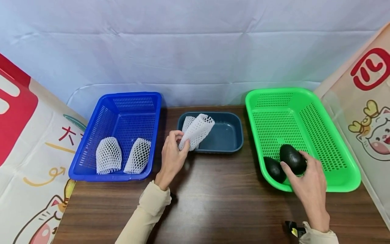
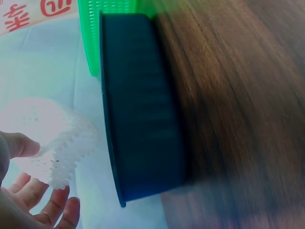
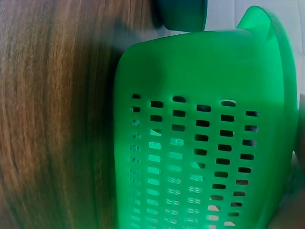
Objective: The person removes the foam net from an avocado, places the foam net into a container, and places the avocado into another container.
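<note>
My left hand (image 1: 173,157) pinches a white foam net sleeve (image 1: 199,131) between thumb and fingers, above the left part of a dark blue-grey box (image 1: 226,132). The sleeve looks slack, its mesh end pointing up and right. Behind it, another white foam net (image 1: 188,122) lies in the box. Over the front of the green basket (image 1: 280,118), my right hand (image 1: 312,184) grips a dark avocado (image 1: 291,158) with thumb and fingers. A second bare avocado (image 1: 273,169) lies against the basket's front left corner. In the right wrist view the green basket wall hides the avocados.
At the left stands a blue basket (image 1: 135,123) holding two net-wrapped fruits, one net (image 1: 108,156) on the left and one net (image 1: 138,157) with a dark fruit showing through. All containers stand on a wooden table (image 1: 225,196) before a pale cloth backdrop (image 1: 195,61).
</note>
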A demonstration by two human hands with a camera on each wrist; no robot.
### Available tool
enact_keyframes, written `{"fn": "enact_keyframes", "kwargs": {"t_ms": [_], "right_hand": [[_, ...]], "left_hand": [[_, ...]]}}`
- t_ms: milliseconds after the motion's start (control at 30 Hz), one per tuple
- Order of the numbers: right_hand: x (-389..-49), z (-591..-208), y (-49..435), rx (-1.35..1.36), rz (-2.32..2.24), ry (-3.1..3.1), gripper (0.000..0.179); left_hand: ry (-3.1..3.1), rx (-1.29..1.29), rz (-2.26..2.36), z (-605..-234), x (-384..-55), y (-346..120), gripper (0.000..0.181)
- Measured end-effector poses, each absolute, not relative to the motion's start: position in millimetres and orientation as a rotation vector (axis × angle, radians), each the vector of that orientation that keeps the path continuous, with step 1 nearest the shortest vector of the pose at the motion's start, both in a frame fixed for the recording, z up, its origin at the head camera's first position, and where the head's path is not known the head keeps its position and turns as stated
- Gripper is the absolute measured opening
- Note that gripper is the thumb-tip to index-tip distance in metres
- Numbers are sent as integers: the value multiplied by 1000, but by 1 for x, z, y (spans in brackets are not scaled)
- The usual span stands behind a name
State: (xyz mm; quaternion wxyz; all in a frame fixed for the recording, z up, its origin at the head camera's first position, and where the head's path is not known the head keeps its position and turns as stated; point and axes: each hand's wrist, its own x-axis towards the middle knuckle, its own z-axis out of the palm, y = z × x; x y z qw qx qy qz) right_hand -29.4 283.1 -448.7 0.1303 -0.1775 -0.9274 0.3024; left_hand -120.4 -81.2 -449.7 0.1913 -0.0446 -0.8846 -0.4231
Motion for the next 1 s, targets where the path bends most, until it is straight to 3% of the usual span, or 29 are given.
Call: {"fn": "enact_keyframes", "kwargs": {"t_ms": [367,767,1000], "right_hand": [[-31,-448,287,-566,879,-2737,73],[-30,-450,286,-552,821,-2738,71],[-30,-453,285,-540,793,-2739,70]], "left_hand": [[-2510,-137,-1177,-454,-141,-59,22],[-2736,-206,-1043,-468,-160,-42,39],[-2874,-304,-777,-481,-163,-37,17]]}}
